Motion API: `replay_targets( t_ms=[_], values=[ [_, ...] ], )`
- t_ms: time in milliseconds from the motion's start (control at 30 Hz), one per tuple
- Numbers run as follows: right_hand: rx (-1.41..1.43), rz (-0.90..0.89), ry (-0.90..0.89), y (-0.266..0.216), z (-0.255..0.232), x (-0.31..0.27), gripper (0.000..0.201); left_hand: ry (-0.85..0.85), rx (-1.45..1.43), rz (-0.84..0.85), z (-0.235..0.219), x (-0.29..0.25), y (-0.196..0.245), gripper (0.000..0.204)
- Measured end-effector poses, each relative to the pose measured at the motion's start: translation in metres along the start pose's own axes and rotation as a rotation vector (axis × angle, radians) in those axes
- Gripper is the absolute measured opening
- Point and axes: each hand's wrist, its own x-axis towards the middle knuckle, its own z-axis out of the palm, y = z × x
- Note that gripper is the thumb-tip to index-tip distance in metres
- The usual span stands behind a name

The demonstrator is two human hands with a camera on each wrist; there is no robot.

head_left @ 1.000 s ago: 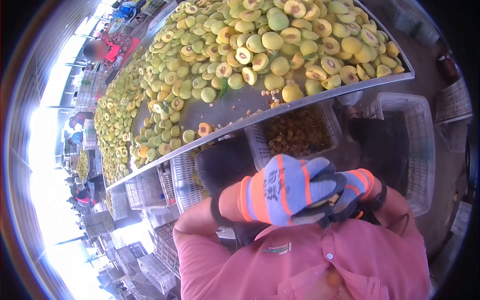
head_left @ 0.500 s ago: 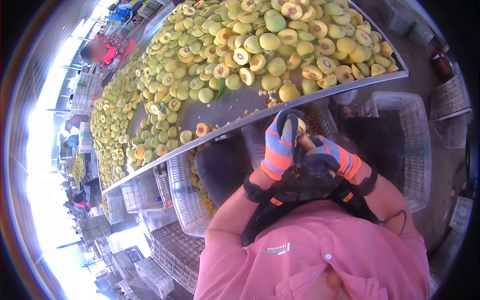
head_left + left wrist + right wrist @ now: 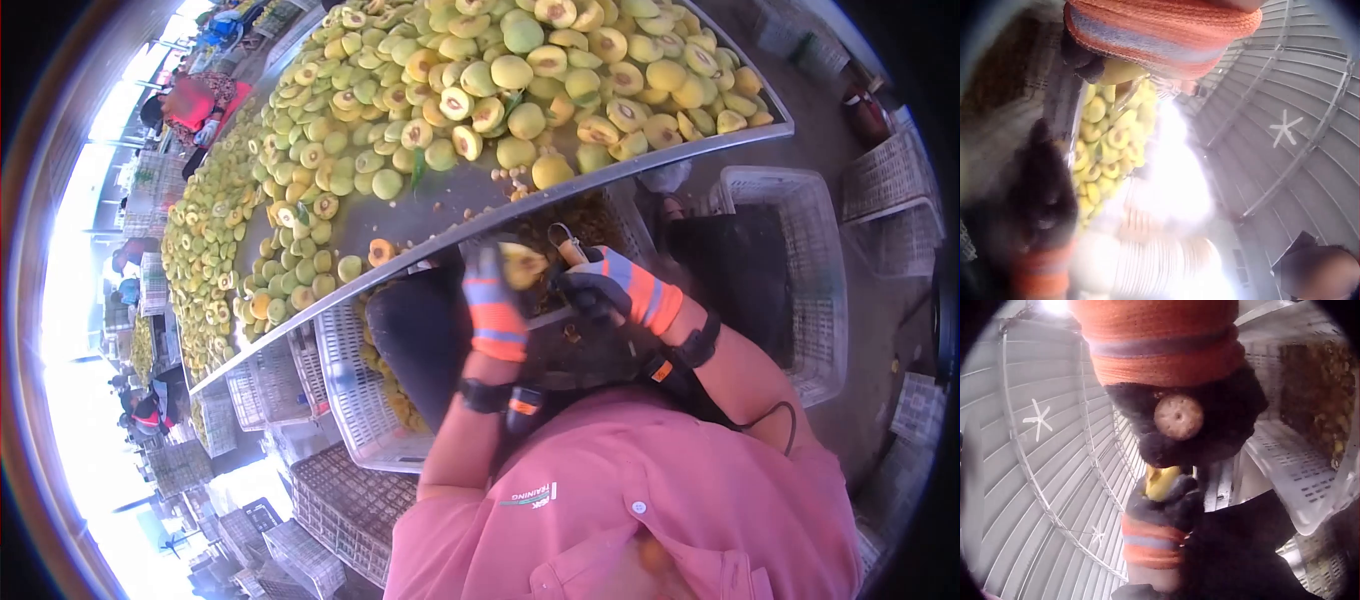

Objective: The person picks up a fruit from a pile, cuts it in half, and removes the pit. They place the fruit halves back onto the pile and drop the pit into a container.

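Here, the left hand (image 3: 493, 305) pinches a fruit (image 3: 524, 266) just beside the tool (image 3: 569, 250), whose handle (image 3: 1179, 417) the right hand (image 3: 620, 288) grips with curled fingers, both near the crate (image 3: 630, 222) of scraps.

Three views, taken from head and wrists
The table (image 3: 385, 215) was viewed from above, forward and down, past the left hand (image 3: 495, 305) and right hand (image 3: 620, 290); from each wrist its own cuff was framed very close, with the other hand farther off and the ribbed roof (image 3: 1260, 106) behind, the fruit pile (image 3: 400, 90) being shared by head and left wrist views
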Motion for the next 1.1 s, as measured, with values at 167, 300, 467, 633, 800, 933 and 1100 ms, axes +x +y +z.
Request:
replay_targets(
  t_ms=[167, 300, 467, 633, 800, 933, 1100],
  values=[
    [0.281, -0.002, 0.240, 0.031, -0.019, 0.051, 0.015, -0.070, 0.754, 0.844, -0.075, -0.003, 0.070, 0.048],
    [0.314, 0.044, 0.071, 0.024, -0.014, 0.049, 0.017, 0.182, 0.916, 1.053, -0.092, -0.032, 0.116, 0.047],
    [0.133, 0.106, 0.073, 0.029, -0.007, 0.049, 0.025, 0.106, 0.148, 0.545, -0.144, -0.028, 0.127, 0.042],
    [-0.024, 0.030, 0.235, 0.014, 0.014, 0.042, 0.035, -0.092, 0.497, 0.693, -0.063, -0.036, 0.102, 0.037],
    [0.132, -0.179, 0.294, 0.012, -0.014, 0.042, 0.030, -0.061, 0.814, 0.879, -0.032, -0.004, 0.087, 0.043],
    [0.046, -0.112, 0.180, 0.016, -0.004, 0.034, 0.029, -0.085, 0.510, 0.606, -0.037, -0.022, 0.098, 0.041],
    [-0.335, -0.427, 0.003, 0.000, 0.026, 0.021, 0.027, -0.356, 0.695, 0.806, 0.001, -0.033, 0.046, 0.043]
  ],
)
